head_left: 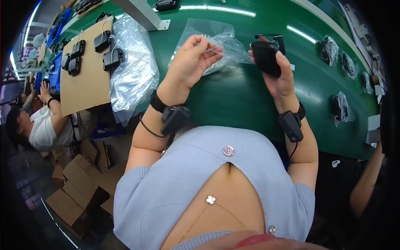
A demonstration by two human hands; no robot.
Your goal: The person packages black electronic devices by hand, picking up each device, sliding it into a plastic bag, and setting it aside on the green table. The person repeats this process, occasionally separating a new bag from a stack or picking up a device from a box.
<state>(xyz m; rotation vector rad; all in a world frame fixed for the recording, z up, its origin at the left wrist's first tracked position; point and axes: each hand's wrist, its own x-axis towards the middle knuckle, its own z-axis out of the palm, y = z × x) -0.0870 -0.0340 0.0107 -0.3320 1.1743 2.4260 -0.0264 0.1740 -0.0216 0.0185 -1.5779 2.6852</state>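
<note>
My left hand (pixel 188 62) pinches the edge of a clear plastic bag (pixel 227 35), with thumb and fingers together. The bag lies partly on the green table and stretches toward my right hand. In my right hand (pixel 280 81) is a black rounded device (pixel 266 59), my thumb along its side and the fingers mostly hidden behind it. A black bracket-like arm (pixel 280 41) sticks out at the device's top. The device is outside the bag, held above the table.
Left of the bag lies a heap of clear plastic bags (pixel 132 62). Beyond it, cardboard (pixel 89 89) carries several black devices. Several bagged devices (pixel 342 107) lie at right. A metal post (pixel 139 12) stands at the back. A co-worker (pixel 46 125) sits at left; another person's arm (pixel 366 183) shows at right.
</note>
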